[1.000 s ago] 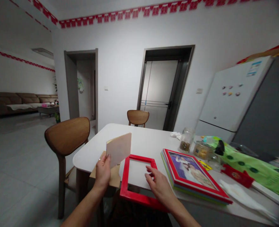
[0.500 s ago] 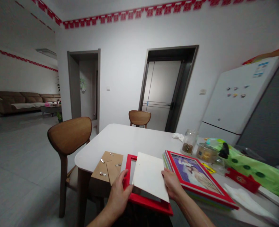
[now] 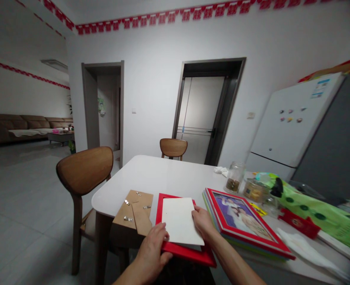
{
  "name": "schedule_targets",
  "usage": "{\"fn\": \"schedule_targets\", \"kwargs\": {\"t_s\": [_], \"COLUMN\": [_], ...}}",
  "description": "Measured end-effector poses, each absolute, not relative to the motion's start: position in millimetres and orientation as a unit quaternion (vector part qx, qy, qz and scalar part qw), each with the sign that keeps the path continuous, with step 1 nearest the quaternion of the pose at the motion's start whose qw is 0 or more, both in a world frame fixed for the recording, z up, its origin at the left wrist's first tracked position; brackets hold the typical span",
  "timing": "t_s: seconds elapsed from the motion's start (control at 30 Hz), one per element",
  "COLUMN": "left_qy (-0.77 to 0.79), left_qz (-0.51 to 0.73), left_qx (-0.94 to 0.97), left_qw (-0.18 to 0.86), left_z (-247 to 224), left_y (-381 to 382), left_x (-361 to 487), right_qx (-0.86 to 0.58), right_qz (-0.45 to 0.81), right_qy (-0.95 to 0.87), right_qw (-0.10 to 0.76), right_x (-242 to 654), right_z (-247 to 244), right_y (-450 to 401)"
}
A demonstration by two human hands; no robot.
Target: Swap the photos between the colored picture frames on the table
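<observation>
A red picture frame (image 3: 189,255) lies face down at the table's near edge. Over its opening is a white card (image 3: 179,221), lying nearly flat, with a gap along its lower right edge. My left hand (image 3: 153,247) grips the frame's lower left side, its fingertips beside the card's corner. My right hand (image 3: 203,223) holds the card by its right edge. Left of the frame is a brown backing board (image 3: 123,211) with metal clips, partly overlapped by a flap. A framed photo (image 3: 246,217) with a red border tops a stack of frames on the right.
Beyond the stack stand a glass jar (image 3: 234,178), a lidded container (image 3: 254,190), a red box (image 3: 299,223) and a green bag (image 3: 317,206). White tissue (image 3: 305,249) lies nearer. One wooden chair (image 3: 86,170) stands left of the white table (image 3: 163,174), another chair (image 3: 174,147) behind it.
My right hand has lowered the white card and shifted it left, so it lies flatter and squarer over the frame. The fingers of my left hand have moved in toward the card's corner.
</observation>
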State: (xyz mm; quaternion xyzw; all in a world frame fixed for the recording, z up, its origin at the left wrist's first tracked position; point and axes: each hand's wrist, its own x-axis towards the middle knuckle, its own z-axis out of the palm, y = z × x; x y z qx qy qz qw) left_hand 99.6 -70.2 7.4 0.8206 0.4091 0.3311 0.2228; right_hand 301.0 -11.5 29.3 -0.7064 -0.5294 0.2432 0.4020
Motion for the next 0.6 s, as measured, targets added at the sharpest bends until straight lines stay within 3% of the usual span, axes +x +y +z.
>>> {"fn": "schedule_targets", "kwargs": {"t_s": [0.23, 0.4, 0.6], "left_qy": [0.405, 0.419, 0.419], "left_qz": [0.3, 0.27, 0.239], "left_qx": [0.836, 0.841, 0.852], "left_qw": [0.217, 0.212, 0.206], "left_z": [18, 23, 27], "left_y": [-72, -70, -70], "left_x": [98, 97, 96], "right_qx": [-0.741, -0.784, -0.777], "right_qz": [0.137, 0.022, -0.039], "right_qy": [-0.581, -0.604, -0.619], "right_qw": [0.308, 0.145, 0.106], "right_x": [299, 292, 290], "right_z": [35, 37, 34], "right_y": [-9, -17, -22]}}
